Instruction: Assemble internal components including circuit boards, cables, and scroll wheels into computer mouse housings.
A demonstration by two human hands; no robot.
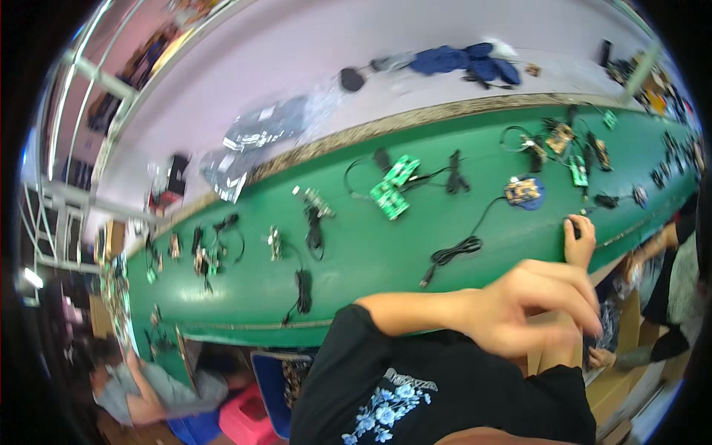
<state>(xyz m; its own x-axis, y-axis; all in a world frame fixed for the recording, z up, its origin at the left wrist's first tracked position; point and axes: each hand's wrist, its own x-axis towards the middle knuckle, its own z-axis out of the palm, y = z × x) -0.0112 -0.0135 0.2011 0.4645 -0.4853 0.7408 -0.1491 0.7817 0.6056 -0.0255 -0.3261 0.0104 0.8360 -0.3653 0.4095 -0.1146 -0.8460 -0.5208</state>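
Green tabletop (363, 278). Left hand (530, 304): blurred, fingers curled; hold cannot be told. Right hand (581, 239): thumb and finger narrow, hold unclear. Black cable (607, 201) on tabletop, just beyond right fingertips; probably best handled by its bundle, sparing the ends.

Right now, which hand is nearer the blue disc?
Right: the right hand is below and right of the blue disc; the left hand is farther below it in the picture.

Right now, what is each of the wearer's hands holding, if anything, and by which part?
The left hand is blurred, with nothing visible in it; whether the right hand pinches anything cannot be told.
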